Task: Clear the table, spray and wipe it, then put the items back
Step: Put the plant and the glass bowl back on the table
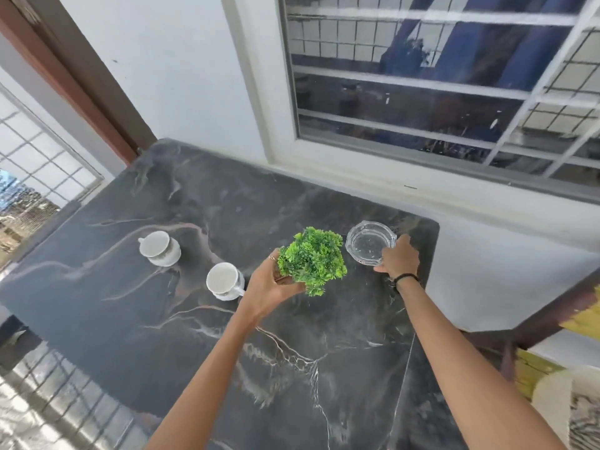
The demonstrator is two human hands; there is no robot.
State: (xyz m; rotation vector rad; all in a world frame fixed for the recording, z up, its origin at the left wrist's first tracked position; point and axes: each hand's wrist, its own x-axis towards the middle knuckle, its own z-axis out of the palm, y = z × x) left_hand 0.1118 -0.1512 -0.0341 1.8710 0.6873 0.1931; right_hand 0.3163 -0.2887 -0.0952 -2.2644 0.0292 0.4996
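A dark marble table fills the middle of the view. My left hand grips the brown pot of a small green artificial plant, held near the table's centre. My right hand is closed on the near rim of a clear glass ashtray at the far right of the table. Two white cups stand to the left: one farther back, another just left of my left hand.
A white wall and a barred window run behind the table. A brown door frame rises at the back left. A brown railing and a yellow and white object lie off the table's right edge.
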